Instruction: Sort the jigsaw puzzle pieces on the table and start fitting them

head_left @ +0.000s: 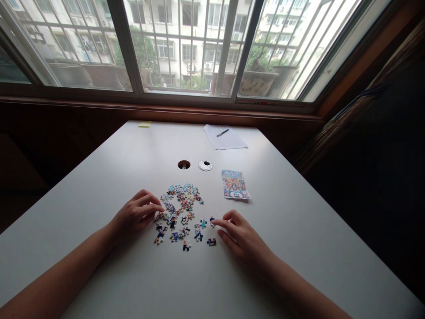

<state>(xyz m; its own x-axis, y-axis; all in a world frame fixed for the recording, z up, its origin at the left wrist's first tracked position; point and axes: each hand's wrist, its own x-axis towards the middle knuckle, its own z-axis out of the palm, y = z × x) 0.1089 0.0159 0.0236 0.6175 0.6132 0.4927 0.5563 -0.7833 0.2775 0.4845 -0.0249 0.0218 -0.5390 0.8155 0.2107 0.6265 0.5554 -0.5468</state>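
Many small jigsaw puzzle pieces lie in a loose heap on the white table, with several joined or scattered pieces along its near side. My left hand rests at the heap's left edge, fingers stretched out and apart, fingertips at the pieces. On the other side, my right hand reaches in with its index fingertip on a single puzzle piece; its thumb is held apart. A dark puzzle piece lies just left of that thumb. Neither hand grips anything that I can see.
Beyond my right hand lies a colourful picture sheet. Farther back are a round table hole, its cover, and papers with a pen on top. A yellow slip sits near the far edge, below the window.
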